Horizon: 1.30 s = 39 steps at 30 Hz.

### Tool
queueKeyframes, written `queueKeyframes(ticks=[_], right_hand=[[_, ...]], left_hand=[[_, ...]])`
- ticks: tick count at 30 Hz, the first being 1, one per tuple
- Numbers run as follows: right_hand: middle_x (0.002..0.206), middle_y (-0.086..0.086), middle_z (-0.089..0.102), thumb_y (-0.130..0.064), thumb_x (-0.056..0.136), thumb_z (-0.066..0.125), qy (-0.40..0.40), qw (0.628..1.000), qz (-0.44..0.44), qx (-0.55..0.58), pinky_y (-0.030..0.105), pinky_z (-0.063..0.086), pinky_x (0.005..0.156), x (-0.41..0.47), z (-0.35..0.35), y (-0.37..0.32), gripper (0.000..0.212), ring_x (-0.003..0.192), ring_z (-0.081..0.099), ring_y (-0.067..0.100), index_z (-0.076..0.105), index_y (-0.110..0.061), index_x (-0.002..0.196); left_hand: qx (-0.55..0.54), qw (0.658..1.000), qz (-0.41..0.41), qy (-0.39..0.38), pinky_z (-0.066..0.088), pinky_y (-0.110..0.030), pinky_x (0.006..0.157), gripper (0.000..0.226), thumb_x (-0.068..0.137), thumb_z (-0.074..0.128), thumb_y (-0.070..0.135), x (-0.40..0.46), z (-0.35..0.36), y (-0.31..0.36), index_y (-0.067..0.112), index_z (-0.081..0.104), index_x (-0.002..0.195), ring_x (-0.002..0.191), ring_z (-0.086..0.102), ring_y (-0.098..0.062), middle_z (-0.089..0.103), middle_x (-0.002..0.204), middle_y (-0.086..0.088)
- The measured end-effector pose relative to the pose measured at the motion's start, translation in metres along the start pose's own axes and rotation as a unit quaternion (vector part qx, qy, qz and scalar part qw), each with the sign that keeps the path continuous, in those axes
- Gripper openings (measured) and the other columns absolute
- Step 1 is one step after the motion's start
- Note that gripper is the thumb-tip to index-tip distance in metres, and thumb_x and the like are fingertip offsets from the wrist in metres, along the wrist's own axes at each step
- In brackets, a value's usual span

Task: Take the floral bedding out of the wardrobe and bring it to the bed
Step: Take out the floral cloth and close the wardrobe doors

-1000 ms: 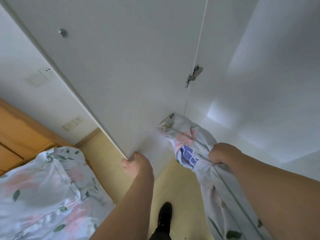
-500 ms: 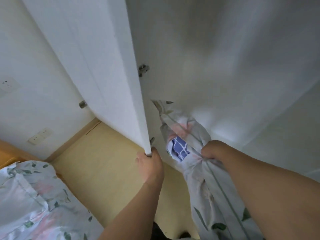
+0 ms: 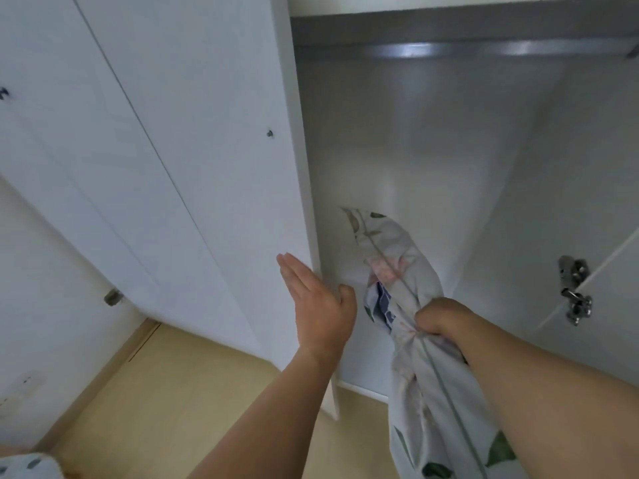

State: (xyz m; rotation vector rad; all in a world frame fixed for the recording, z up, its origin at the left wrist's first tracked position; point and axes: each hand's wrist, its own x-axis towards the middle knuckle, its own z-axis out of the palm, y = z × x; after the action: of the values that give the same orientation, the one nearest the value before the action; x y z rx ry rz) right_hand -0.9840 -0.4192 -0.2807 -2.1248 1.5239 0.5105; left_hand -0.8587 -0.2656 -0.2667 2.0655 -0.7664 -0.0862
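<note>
The floral bedding, pale with green leaves and pink flowers, hangs bunched in front of the open white wardrobe. My right hand is shut on the bedding at its gathered middle; the upper end pokes toward the wardrobe interior and the lower part drapes down under my right forearm. My left hand is open, fingers straight, flat beside the edge of the wardrobe door, which stands swung wide to the left. The wardrobe compartment behind the bedding looks bare.
A metal hanging rail runs across the top of the wardrobe. A door hinge sits on the right side panel. Yellow floor lies below. A corner of floral bed linen shows at the bottom left.
The left hand let go of the door's lower edge and now is open beside it. The door swung further left, showing the wardrobe inside. The right hand kept its grip on the bedding.
</note>
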Motion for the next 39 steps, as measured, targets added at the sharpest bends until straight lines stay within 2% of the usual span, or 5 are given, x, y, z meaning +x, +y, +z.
queueKeyframes(ticks=[6, 18, 22, 25, 39], right_hand=[[0.13, 0.015, 0.057, -0.028, 0.09, 0.047, 0.002, 1.0, -0.006, 0.011, 0.029, 0.044, 0.094, 0.007, -0.007, -0.003, 0.044, 0.114, 0.057, 0.028, 0.056, -0.004, 0.126], [0.1, 0.01, 0.062, -0.024, 0.087, 0.046, 0.005, 1.0, -0.021, 0.006, 0.028, 0.046, 0.078, 0.022, -0.016, -0.027, 0.034, 0.083, 0.056, 0.024, 0.061, -0.006, 0.111], [0.112, 0.012, 0.063, -0.024, 0.089, 0.045, 0.015, 1.0, -0.01, 0.022, 0.027, 0.046, 0.079, 0.024, -0.016, -0.025, 0.035, 0.085, 0.056, 0.024, 0.059, -0.005, 0.114], [0.112, 0.013, 0.063, -0.024, 0.089, 0.045, 0.019, 0.999, 0.003, 0.042, 0.027, 0.046, 0.077, 0.026, -0.017, -0.02, 0.037, 0.086, 0.057, 0.024, 0.058, -0.003, 0.117], [0.118, 0.015, 0.062, -0.021, 0.087, 0.047, 0.032, 0.994, 0.036, 0.096, 0.029, 0.044, 0.08, 0.024, -0.02, -0.003, 0.036, 0.105, 0.061, 0.029, 0.058, -0.003, 0.116]], left_hand=[[0.106, 0.983, 0.152, -0.014, 0.014, -0.039, 0.121, 0.091, 0.085, 0.041, 0.03, 0.006, -0.003, -0.009, -0.002, -0.015, 0.149, 0.149, -0.015, -0.029, -0.018, 0.159, -0.019], [0.239, 0.951, 0.168, -0.099, 0.022, -0.047, 0.119, 0.079, 0.081, 0.007, 0.034, 0.045, -0.006, -0.001, 0.007, -0.011, 0.153, 0.149, -0.006, -0.035, -0.021, 0.16, -0.015], [0.239, 0.955, 0.142, -0.105, 0.053, -0.04, 0.079, 0.085, 0.082, 0.039, 0.018, 0.053, 0.0, 0.011, 0.012, -0.005, 0.154, 0.128, 0.042, -0.037, -0.02, 0.161, -0.009], [0.284, 0.945, 0.125, -0.1, 0.036, -0.03, 0.052, 0.091, 0.079, 0.045, 0.01, 0.061, 0.004, 0.021, 0.014, -0.006, 0.155, 0.084, 0.055, -0.029, -0.024, 0.16, -0.006], [0.296, 0.942, 0.112, -0.112, 0.037, -0.028, 0.049, 0.101, 0.074, 0.047, 0.006, 0.075, 0.01, 0.023, 0.024, -0.012, 0.154, 0.076, 0.052, -0.025, -0.032, 0.158, 0.002]])
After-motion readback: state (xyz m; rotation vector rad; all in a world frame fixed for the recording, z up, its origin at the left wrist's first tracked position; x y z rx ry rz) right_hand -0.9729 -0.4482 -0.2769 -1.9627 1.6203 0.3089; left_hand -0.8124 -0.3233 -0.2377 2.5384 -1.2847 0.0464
